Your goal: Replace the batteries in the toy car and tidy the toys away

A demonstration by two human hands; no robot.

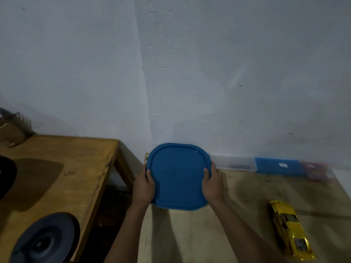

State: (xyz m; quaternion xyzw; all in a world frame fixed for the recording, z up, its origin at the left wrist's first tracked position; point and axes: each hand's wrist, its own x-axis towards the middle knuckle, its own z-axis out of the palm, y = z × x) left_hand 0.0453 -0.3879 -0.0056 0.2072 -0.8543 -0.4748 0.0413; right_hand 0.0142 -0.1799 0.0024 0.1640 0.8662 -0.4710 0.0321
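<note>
A blue rounded-square lid [178, 176] is held over the left end of the pale table [209, 234], near the wall. My left hand [143, 186] grips its left edge and my right hand [212, 185] grips its right edge, thumbs on top. Whatever lies under the lid is hidden. A yellow toy car [290, 228] rests on its wheels on the table at the right, apart from both hands.
Along the wall stand a clear box [233, 162], a blue box [278, 166] and a blurred reddish box [317, 170]. A second wooden table [57, 168] on the left holds a dark round disc [45, 240]. A dark gap separates the tables.
</note>
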